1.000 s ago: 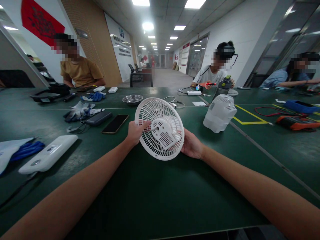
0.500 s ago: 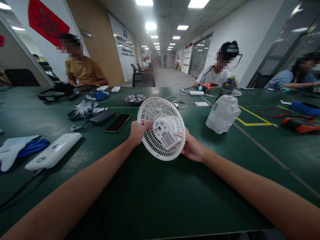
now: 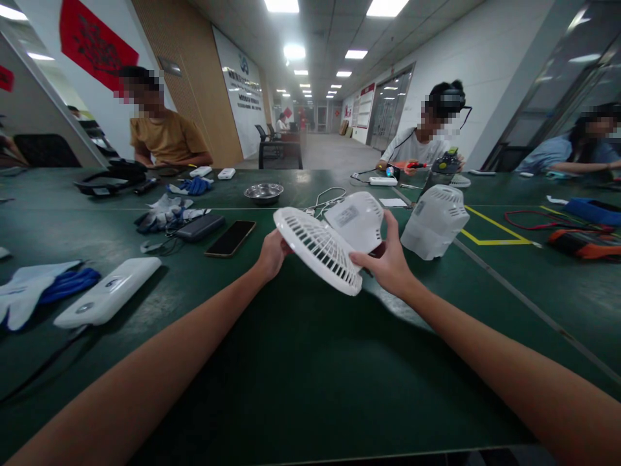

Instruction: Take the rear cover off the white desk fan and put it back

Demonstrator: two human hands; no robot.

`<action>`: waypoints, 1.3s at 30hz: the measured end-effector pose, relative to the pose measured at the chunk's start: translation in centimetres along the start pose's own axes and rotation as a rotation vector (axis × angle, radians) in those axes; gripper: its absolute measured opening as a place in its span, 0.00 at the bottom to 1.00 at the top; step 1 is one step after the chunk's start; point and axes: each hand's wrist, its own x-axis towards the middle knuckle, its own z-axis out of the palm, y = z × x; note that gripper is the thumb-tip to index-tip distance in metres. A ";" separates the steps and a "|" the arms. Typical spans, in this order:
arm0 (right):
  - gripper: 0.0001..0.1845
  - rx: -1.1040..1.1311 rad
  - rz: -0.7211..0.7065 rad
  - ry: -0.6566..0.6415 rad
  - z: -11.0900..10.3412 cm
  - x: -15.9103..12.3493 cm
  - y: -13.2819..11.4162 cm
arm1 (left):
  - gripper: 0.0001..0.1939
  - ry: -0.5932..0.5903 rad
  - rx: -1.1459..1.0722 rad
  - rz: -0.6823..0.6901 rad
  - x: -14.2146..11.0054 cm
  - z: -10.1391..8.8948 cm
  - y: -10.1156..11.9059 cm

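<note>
Above the green table point(image 3: 310, 388) I hold a small white electric fan point(image 3: 356, 220) in both hands, tilted on its side. Its round slotted grille slants down to the right, and the motor housing with a label stands behind it. My left hand point(image 3: 272, 256) is closed on the grille's left rim, its fingertips partly hidden. On the other side, my right hand point(image 3: 391, 260) is closed on the fan, thumb by the grille and fingers along the housing. A translucent white plastic cover point(image 3: 433, 223) stands just right of that hand.
A phone point(image 3: 231, 238), a dark power bank point(image 3: 200, 228) and gloves point(image 3: 162, 215) lie to the left, near a white device point(image 3: 107, 291). Behind the fan are a metal bowl point(image 3: 263, 193) and a white cable point(image 3: 330, 195). A multimeter point(image 3: 585, 244) lies right. Other people sit across the table.
The fan has turned from showing its slotted face to a sideways tilt, exposing the housing. My right hand has shifted from behind the rim to the fan's right side.
</note>
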 end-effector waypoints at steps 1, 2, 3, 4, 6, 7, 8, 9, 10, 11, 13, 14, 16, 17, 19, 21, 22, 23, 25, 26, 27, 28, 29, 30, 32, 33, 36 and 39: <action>0.60 -0.107 -0.049 -0.029 -0.5 0.1 0.1 | 0.26 -0.070 -0.114 -0.064 -0.3 0.0 0.3; 0.60 -0.209 -0.086 -0.064 -1.0 0.1 0.2 | 0.30 -0.154 -0.211 -0.145 -0.5 -0.1 0.6; 0.59 -0.307 -0.118 -0.099 -1.4 0.1 0.4 | 0.33 -0.210 -0.282 -0.214 -0.8 -0.1 0.8; 0.57 -0.403 -0.155 -0.130 -1.7 0.1 0.6 | 0.36 -0.259 -0.331 -0.287 -0.9 -0.2 0.9; 0.54 -0.578 -0.244 -0.179 -1.9 0.1 0.9 | 0.36 -0.294 -0.370 -0.409 -0.9 -0.3 1.0; 0.53 -0.642 -0.284 -0.196 -1.9 0.2 0.9 | 0.33 -0.295 -0.370 -0.455 -0.8 -0.3 0.9; 0.52 -0.685 -0.314 -0.207 -1.8 0.2 1.0 | 0.27 -0.289 -0.357 -0.492 -0.7 -0.3 0.8; 0.51 -0.709 -0.333 -0.210 -1.8 0.3 0.9 | 0.22 -0.277 -0.335 -0.519 -0.6 -0.2 0.6; 0.49 -0.717 -0.343 -0.206 -1.7 0.3 0.9 | 0.17 -0.259 -0.311 -0.535 -0.5 -0.1 0.5; 0.47 -0.718 -0.350 -0.199 -1.7 0.4 0.8 | 0.15 -0.239 -0.291 -0.545 -0.4 0.1 0.4; 0.44 -0.708 -0.357 -0.180 -1.6 0.4 0.7 | 0.14 -0.213 -0.270 -0.562 -0.4 0.3 0.3; 0.44 -0.694 -0.353 -0.167 -1.6 0.4 0.6 | 0.15 -0.208 -0.271 -0.568 -0.4 0.4 0.3; 0.45 -0.644 -0.324 -0.126 -1.6 0.4 0.6 | 0.14 -0.199 -0.280 -0.568 -0.4 0.5 0.4; 0.46 -0.609 -0.301 -0.101 -1.6 0.4 0.7 | 0.14 -0.195 -0.283 -0.565 -0.4 0.5 0.3; 0.46 -0.540 -0.260 -0.060 -1.7 0.5 0.7 | 0.14 -0.190 -0.287 -0.563 -0.4 0.4 0.3; 0.47 -0.509 -0.244 -0.050 -1.8 0.5 0.8 | 0.14 -0.191 -0.291 -0.572 -0.3 0.3 0.2; 0.47 -0.511 -0.244 -0.052 -1.9 0.6 0.8 | 0.14 -0.189 -0.292 -0.577 -0.2 0.3 0.1; 0.48 -0.523 -0.247 -0.056 -1.9 0.6 0.8 | 0.15 -0.185 -0.292 -0.579 -0.2 0.3 0.1; 0.49 -0.569 -0.265 -0.065 -1.8 0.5 0.7 | 0.14 -0.175 -0.291 -0.576 -0.2 0.3 0.1; 0.48 -0.600 -0.284 -0.077 -1.8 0.4 0.7 | 0.14 -0.172 -0.291 -0.571 -0.2 0.3 0.1; 0.48 -0.637 -0.310 -0.094 -1.7 0.3 0.6 | 0.14 -0.171 -0.290 -0.565 -0.2 0.3 0.1; 0.47 -0.675 -0.338 -0.115 -1.6 0.3 0.6 | 0.14 -0.170 -0.288 -0.559 -0.2 0.3 0.1; 0.47 -0.708 -0.360 -0.135 -1.5 0.2 0.5 | 0.14 -0.168 -0.285 -0.556 -0.2 0.3 0.1; 0.46 -0.734 -0.375 -0.146 -1.4 0.2 0.5 | 0.13 -0.167 -0.281 -0.555 -0.2 0.3 0.2; 0.47 -0.761 -0.374 -0.143 -1.4 0.2 0.5 | 0.14 -0.171 -0.274 -0.557 -0.2 0.3 0.2; 0.47 -0.765 -0.366 -0.134 -1.4 0.3 0.5 | 0.14 -0.177 -0.275 -0.560 -0.2 0.2 0.2; 0.48 -0.762 -0.352 -0.134 -1.7 0.4 0.6 | 0.15 -0.190 -0.277 -0.562 -0.2 0.1 0.1; 0.49 -0.744 -0.350 -0.162 -1.8 0.4 0.7 | 0.15 -0.178 -0.259 -0.555 -0.2 0.1 0.0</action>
